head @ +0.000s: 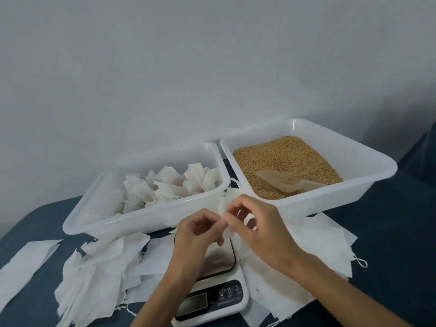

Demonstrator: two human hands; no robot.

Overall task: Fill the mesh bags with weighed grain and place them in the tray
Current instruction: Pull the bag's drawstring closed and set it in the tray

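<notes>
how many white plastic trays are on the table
2. The left tray holds filled mesh bags; the right tray holds grain and a scoop. None appears hidden.

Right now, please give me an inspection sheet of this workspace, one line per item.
Surface: dark blue cloth, mostly covered.
Job's things: left tray holds filled bags; right tray holds grain and a clear scoop; scale in front.
Clutter: empty mesh bags lie loose around the scale.
Grippers: left hand and right hand both pinch one mesh bag above the scale.
Cables: nothing seen.
Surroundings: plain pale wall.
</notes>
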